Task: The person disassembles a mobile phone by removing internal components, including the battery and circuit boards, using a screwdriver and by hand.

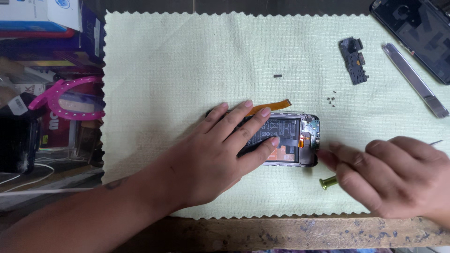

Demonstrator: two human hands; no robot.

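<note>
The opened smartphone (pixel 286 140), back cover off, lies flat on a pale green cloth (pixel 187 61) under the left hand (pixel 220 154), whose fingers (pixel 243 126) are spread apart and press on its battery. It looks light, stiff and fragile: the orange flex cable (pixel 274 106) beyond the fingertips would tear easily, so the metal frame edges seem the safest hold. The right hand (pixel 393 175), fingers closed on a brass-handled screwdriver (pixel 329 182), works at the phone's far end.
</note>
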